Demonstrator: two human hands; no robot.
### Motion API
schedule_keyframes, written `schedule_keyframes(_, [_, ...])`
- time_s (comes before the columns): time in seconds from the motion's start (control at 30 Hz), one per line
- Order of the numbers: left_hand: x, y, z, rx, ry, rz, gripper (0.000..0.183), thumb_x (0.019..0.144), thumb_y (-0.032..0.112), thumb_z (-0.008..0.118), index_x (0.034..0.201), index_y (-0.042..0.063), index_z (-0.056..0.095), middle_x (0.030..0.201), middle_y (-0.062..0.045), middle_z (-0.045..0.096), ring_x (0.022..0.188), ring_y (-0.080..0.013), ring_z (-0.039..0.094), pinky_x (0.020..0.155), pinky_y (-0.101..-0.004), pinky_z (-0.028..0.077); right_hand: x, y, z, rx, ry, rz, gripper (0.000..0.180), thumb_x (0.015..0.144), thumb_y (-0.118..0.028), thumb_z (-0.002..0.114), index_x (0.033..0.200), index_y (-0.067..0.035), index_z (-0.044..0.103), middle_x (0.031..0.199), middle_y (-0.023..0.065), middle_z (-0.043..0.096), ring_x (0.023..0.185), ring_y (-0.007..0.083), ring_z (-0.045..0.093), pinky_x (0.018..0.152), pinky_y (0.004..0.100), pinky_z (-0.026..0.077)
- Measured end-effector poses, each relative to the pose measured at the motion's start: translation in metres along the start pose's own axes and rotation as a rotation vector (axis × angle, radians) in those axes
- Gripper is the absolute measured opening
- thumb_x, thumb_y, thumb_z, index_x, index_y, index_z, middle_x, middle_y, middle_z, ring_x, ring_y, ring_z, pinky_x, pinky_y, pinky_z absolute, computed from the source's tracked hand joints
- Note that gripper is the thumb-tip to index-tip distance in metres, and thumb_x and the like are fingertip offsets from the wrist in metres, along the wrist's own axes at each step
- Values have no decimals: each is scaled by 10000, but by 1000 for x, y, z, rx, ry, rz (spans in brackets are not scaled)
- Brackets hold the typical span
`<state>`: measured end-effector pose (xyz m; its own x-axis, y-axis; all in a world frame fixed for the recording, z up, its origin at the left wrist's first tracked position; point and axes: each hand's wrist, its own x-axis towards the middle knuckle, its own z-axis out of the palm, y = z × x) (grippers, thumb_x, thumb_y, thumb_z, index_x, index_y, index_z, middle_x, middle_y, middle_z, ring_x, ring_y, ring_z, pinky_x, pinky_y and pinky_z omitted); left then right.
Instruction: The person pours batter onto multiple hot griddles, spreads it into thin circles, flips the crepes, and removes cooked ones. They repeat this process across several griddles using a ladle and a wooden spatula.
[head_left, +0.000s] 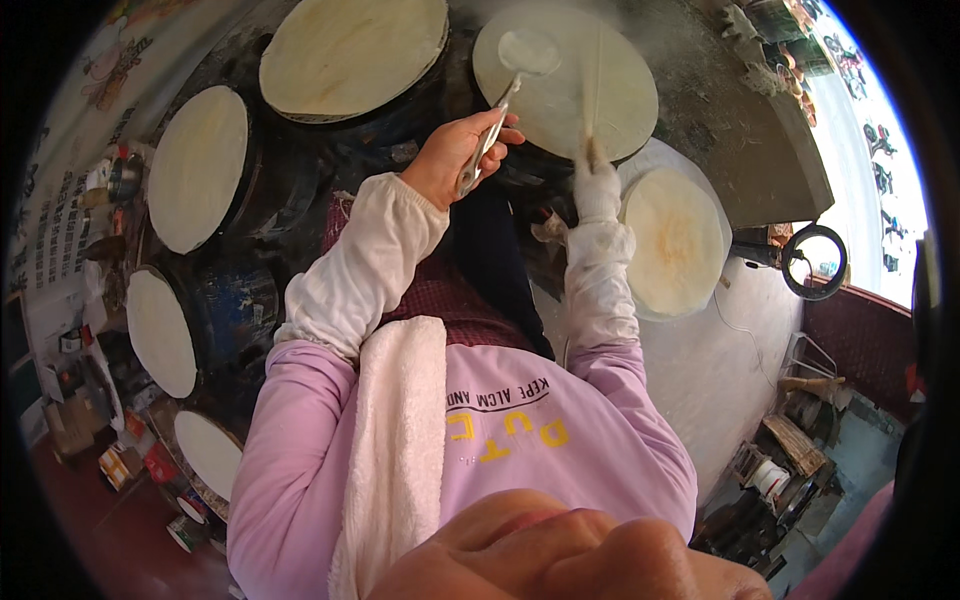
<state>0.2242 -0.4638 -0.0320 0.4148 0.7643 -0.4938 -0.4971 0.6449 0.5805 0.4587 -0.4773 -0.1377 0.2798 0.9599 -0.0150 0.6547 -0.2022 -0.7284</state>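
My left hand (469, 154) is closed around the metal handle of a ladle (487, 146). The ladle's batter-coated bowl (529, 52) is over the round griddle (637, 135) straight ahead, where a pale, thin sheet of batter (551, 105) covers most of the surface. My right hand (598, 184), in a white glove, grips a long, narrow spreader (592, 94) that reaches across the same griddle. Motion blurs the spreader and glove, so contact with the batter cannot be told. Right of that hand lies a round, thin pancake (671, 244) with a browned middle, atop whitish sheeting.
Several more round griddles curve around my left side, bearing pale sheets, among them a large one (352, 56) and a smaller one (199, 169). A grey counter (784, 172) is at the far right, near a ring light (814, 262). Steam drifts above the front griddle.
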Motion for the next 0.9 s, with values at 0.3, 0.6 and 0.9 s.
schedule_keyframes(0.3, [-167, -12, -51, 81, 166, 23, 376, 1007, 289, 429, 1270, 31, 499, 862, -20, 590, 428, -29, 437, 327, -162, 348, -78, 7, -14, 70, -187, 71, 493, 927, -157, 565, 1403, -122, 441, 762, 130, 613, 646, 204, 628, 612, 329, 522])
schedule_keyframes(0.6, [-259, -92, -130, -438, 291, 135, 339, 1023, 257, 407, 1273, 35, 463, 857, -19, 545, 504, -42, 477, 411, -164, 416, -72, -104, 84, 266, -406, -323, 373, 935, -270, 562, 1248, -68, 575, 1123, 195, 647, 1050, 324, 625, 891, 364, 468])
schedule_keyframes(0.9, [-292, -88, -154, -420, 472, 354, 345, 1014, 251, 455, 1269, 23, 498, 812, -20, 568, 510, -59, 435, 446, -193, 351, -18, -249, 217, -304, -135, -807, 307, 869, -301, 625, 1081, -79, 618, 1143, 171, 571, 953, 376, 614, 835, 460, 498])
